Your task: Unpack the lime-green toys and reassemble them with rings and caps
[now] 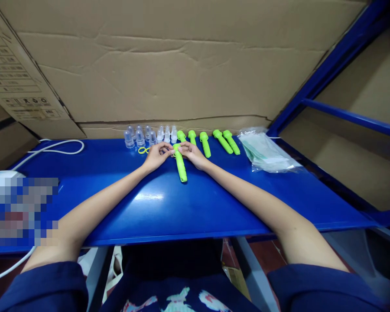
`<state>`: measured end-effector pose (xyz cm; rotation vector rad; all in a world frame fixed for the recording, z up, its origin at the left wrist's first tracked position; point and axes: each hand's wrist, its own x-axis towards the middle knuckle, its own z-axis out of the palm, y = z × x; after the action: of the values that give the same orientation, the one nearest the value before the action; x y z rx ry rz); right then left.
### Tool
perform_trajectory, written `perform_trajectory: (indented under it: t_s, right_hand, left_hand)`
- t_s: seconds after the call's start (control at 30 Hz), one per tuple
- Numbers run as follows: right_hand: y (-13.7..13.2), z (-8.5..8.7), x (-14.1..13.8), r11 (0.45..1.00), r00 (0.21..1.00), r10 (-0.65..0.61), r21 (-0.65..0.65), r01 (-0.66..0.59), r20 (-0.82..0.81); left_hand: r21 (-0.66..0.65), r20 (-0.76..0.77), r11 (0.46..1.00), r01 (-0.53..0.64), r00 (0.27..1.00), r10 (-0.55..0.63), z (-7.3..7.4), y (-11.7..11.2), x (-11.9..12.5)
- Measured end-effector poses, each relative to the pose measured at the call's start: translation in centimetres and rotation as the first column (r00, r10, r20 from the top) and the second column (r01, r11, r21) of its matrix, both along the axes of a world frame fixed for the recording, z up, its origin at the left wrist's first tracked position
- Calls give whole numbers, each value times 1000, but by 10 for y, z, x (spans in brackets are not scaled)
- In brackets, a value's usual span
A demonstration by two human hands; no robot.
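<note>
A lime-green flashlight-shaped piece (181, 167) lies pointing toward me, its narrow end close to the blue tabletop. My left hand (157, 155) grips the wide head from the left with thumb and fingers. From the right, my right hand (192, 154) pinches the same head, so the fingers hide part of it. Behind my hands stand clear plastic caps (140, 138) and several whitish translucent caps (167, 135). Yellow rings (142, 150) lie beside my left hand, partly covered by it. More green flashlight-shaped pieces, such as this one (205, 144), lie behind and right of my right hand.
Clear plastic bags (266, 149) with pale green contents lie at the right of the blue table (182, 212). A cardboard wall (182, 78) closes off the back. A white cable (65, 146) loops at the left, near a white device (4, 174). Blue frame bars (351, 115) rise at right.
</note>
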<state>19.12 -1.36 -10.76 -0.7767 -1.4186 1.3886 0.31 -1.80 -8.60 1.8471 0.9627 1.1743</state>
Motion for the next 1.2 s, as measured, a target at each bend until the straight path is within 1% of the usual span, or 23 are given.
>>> perform_trajectory:
  t_s: [0.1,0.2,0.33,0.5,0.57,0.67,0.8,1.0,1.2]
  right_hand:
    - [0,1,-1,999,999,-36,-13,36,-17]
    - [1,1,-3,997,997,-72,12,72,-8]
    - [1,1,-5,998,999,-51,31,51,11]
    - [2,0,-4,995,995,-50,94,42,82]
    - [4,-1,-3,994,995,-52,103,43,87]
    - [7,-3,-1,996,998,-42,80,38,51]
    - [8,-4,0,998,1000,-8,60,7,18]
    - [6,-1,1,998,999,17,66,-20,33]
    - [4,0,1,996,997,20,90,-26,70]
  left_hand:
    - [41,10,999,-20,1000,20,-2,1,1]
    - [55,14,997,-46,999,45,-6,4,2]
    - [34,32,999,-12,999,11,-9,7,2]
    - [57,106,998,22,994,-28,-6,6,0]
    - [54,117,998,34,992,-40,-5,5,-1]
    - [70,69,997,29,997,-34,-5,5,-1]
    - [76,12,997,-4,1000,3,-7,8,-1]
    - [106,-27,994,-12,1000,15,-8,8,-1]
    - [128,-19,992,3,1000,-1,-5,5,-2]
